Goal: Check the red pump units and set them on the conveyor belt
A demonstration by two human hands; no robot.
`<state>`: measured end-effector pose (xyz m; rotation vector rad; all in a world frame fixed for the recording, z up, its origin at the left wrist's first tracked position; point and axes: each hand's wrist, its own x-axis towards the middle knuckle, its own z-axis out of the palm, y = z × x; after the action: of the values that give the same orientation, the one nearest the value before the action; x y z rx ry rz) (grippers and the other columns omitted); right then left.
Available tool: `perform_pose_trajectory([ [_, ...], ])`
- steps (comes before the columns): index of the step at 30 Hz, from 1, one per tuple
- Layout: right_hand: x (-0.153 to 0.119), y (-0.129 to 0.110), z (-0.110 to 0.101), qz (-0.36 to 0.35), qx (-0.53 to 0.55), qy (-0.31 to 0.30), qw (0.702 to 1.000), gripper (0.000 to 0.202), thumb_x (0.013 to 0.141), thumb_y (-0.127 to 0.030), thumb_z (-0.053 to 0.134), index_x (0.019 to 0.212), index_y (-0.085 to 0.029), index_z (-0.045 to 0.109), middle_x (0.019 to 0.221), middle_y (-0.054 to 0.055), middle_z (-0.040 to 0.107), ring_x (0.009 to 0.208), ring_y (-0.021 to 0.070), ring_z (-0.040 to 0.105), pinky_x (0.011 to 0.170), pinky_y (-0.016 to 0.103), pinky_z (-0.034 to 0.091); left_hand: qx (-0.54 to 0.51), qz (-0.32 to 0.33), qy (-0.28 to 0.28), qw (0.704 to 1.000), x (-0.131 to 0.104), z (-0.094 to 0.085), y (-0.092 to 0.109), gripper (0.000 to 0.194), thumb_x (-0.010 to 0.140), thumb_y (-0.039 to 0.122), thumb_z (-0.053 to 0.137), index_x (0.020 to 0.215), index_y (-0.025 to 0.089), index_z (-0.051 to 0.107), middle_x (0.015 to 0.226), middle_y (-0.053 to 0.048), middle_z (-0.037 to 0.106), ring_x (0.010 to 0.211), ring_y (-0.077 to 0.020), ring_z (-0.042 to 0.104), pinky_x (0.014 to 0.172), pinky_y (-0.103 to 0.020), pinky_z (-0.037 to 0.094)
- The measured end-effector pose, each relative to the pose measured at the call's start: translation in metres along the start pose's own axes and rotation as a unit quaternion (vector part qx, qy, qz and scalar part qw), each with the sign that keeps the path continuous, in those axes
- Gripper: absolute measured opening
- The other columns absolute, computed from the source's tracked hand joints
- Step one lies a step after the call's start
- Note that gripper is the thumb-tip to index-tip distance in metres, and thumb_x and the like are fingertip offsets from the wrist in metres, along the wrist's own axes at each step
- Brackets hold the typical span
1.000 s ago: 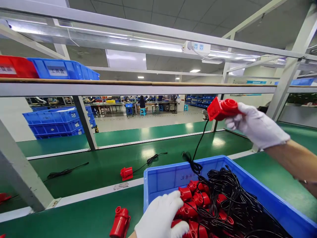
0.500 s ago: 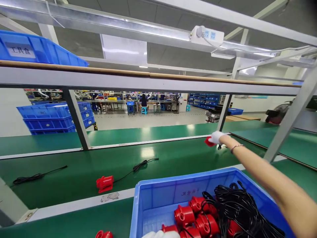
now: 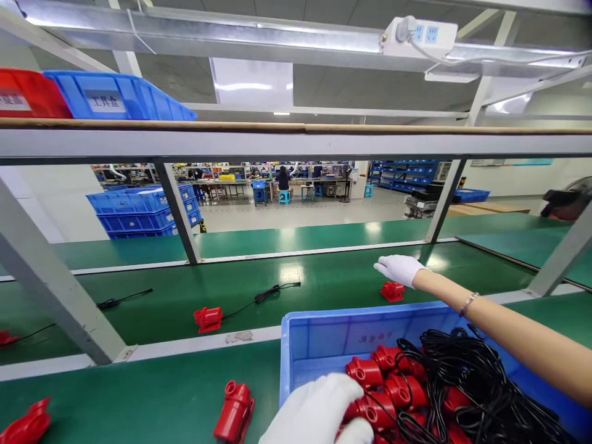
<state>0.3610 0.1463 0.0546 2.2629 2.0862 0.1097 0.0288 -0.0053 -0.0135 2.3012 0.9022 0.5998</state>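
Observation:
My right hand [image 3: 400,270], in a white glove, stretches over the green belt with its fingers extended and nothing in them. Just below it a red plastic housing [image 3: 393,291] stands on the belt, partly behind the hand. My left hand [image 3: 314,410], gloved too, reaches over the left side of a blue bin [image 3: 324,317]. Its thumb and fingers are apart, right beside red plastic housings [image 3: 402,391] piled in the bin; whether they touch one is unclear. Coiled black cables [image 3: 467,376] fill the bin's right part.
Another red housing [image 3: 208,319] with a black cable [image 3: 267,293] lies on the belt [image 3: 342,277]. Nearer me are a red fitting [image 3: 235,412] and another [image 3: 28,424] at far left. Metal posts [image 3: 178,213] and a shelf edge [image 3: 296,145] frame the belt. A person sits far off.
My right hand has let go of the red housing, which now stands on the belt. My left hand has come further into view over the bin. The camera view has shifted left.

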Motion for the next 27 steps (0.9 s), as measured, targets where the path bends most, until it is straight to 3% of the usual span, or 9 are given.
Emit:
perform_pose_trajectory([
  [3,-0.052,-0.048,-0.005,-0.11,-0.002,0.02,0.994,0.041,0.102,-0.045,0.037,0.103,-0.015,0.066,0.097,0.009,0.07,0.092,0.0218,0.067,0.083,0.037,0.05,-0.026,0.001,0.043,0.999,0.002,-0.006,0.004,0.035,0.096,0.034,0.043,0.129,0.029,0.053,0.125,-0.005,0.064,0.108,-0.0223,0.063,0.095,-0.036,0.051],
  [7,-0.13,-0.117,0.019,-0.258,0.007,-0.013,0.966,0.035,0.096,-0.042,0.042,0.095,-0.021,0.069,0.089,0.007,0.073,0.081,0.0236,0.07,0.069,0.03,0.047,-0.044,0.024,0.112,0.992,0.005,-0.005,-0.002,0.035,0.101,0.033,0.036,0.129,0.022,0.053,0.128,-0.009,0.062,0.119,-0.0209,0.059,0.104,-0.038,0.048],
  [10,-0.159,-0.149,0.046,-0.295,0.011,-0.04,0.955,0.031,0.091,-0.04,0.049,0.104,-0.019,0.068,0.092,0.008,0.074,0.078,0.0241,0.071,0.064,0.028,0.047,-0.005,0.028,0.122,0.992,0.004,-0.001,-0.008,0.036,0.1,0.035,0.038,0.129,0.02,0.054,0.125,-0.01,0.064,0.115,-0.0228,0.062,0.101,-0.041,0.051],
  [12,-0.163,-0.155,0.058,-0.3,0.011,-0.058,0.952,0.036,0.087,-0.043,0.054,0.108,-0.018,0.067,0.096,0.009,0.074,0.081,0.0252,0.071,0.065,0.028,0.049,0.034,0.027,0.116,0.992,0.003,0.001,-0.009,0.037,0.1,0.035,0.038,0.129,0.018,0.055,0.126,-0.011,0.065,0.115,-0.0238,0.063,0.1,-0.042,0.051],
  [16,-0.166,-0.141,0.06,-0.288,0.009,-0.085,0.954,0.042,0.083,-0.049,0.058,0.106,-0.015,0.069,0.095,0.012,0.073,0.083,0.0288,0.071,0.068,0.033,0.051,0.112,0.039,0.069,0.991,0.001,-0.003,-0.008,0.035,0.1,0.033,0.038,0.123,0.021,0.061,0.12,-0.008,0.069,0.11,-0.024,0.065,0.097,-0.04,0.052],
  [22,-0.193,-0.09,0.034,-0.207,0.009,-0.081,0.975,0.046,0.092,-0.048,0.045,0.111,-0.013,0.068,0.102,0.017,0.071,0.091,0.032,0.069,0.074,0.038,0.05,0.154,0.045,0.023,0.987,0.001,-0.011,0.001,0.034,0.099,0.036,0.037,0.115,0.026,0.065,0.114,-0.002,0.073,0.105,-0.0213,0.068,0.094,-0.034,0.053],
  [25,-0.207,-0.064,0.022,-0.177,0.018,-0.148,0.973,0.045,0.09,-0.05,0.049,0.106,-0.014,0.071,0.092,0.013,0.073,0.08,0.0269,0.07,0.066,0.033,0.05,0.162,0.019,-0.001,0.987,0.003,-0.012,-0.002,0.037,0.098,0.041,0.036,0.116,0.028,0.066,0.119,-0.001,0.072,0.11,-0.023,0.067,0.097,-0.038,0.053],
  [27,-0.21,-0.048,0.015,-0.16,0.033,-0.198,0.967,0.044,0.089,-0.052,0.054,0.101,-0.015,0.073,0.087,0.009,0.074,0.075,0.023,0.07,0.065,0.031,0.05,0.169,-0.006,-0.016,0.985,0.006,-0.012,-0.014,0.041,0.098,0.046,0.034,0.118,0.029,0.064,0.124,0.0,0.069,0.114,-0.0238,0.065,0.1,-0.041,0.052],
])
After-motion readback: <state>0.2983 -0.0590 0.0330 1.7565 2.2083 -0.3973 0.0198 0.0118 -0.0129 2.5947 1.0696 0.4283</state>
